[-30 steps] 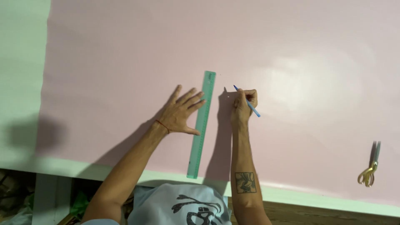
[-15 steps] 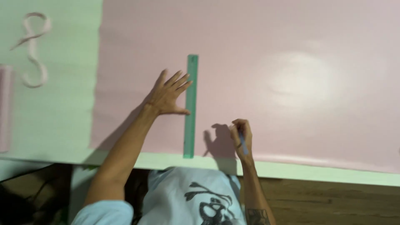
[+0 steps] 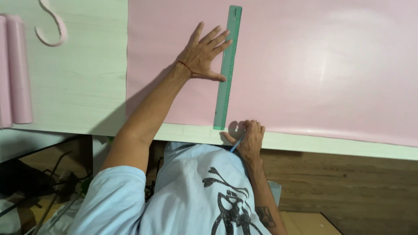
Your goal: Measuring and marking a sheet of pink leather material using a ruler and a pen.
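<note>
A large pink sheet point(image 3: 305, 65) covers the pale table point(image 3: 78, 87). On the sheet lies a long green ruler point(image 3: 226, 69), running from the near edge away from me. My left hand point(image 3: 202, 54) is spread flat on the sheet, its fingertips and thumb pressing the ruler's left side. At the ruler's near end, by the sheet's bottom edge, my right hand point(image 3: 250, 137) is closed around a blue pen point(image 3: 237, 143).
Two pink rolls point(image 3: 15, 69) lie at the table's left edge, with a curled pink offcut point(image 3: 54, 30) beyond them. Below the table edge are a brown wooden floor point(image 3: 339, 187) and dark cables point(image 3: 43, 182) at the lower left.
My right hand has drawn the pen down along the ruler from its far end to the near edge of the sheet. The view has shifted left; scissors are out of sight.
</note>
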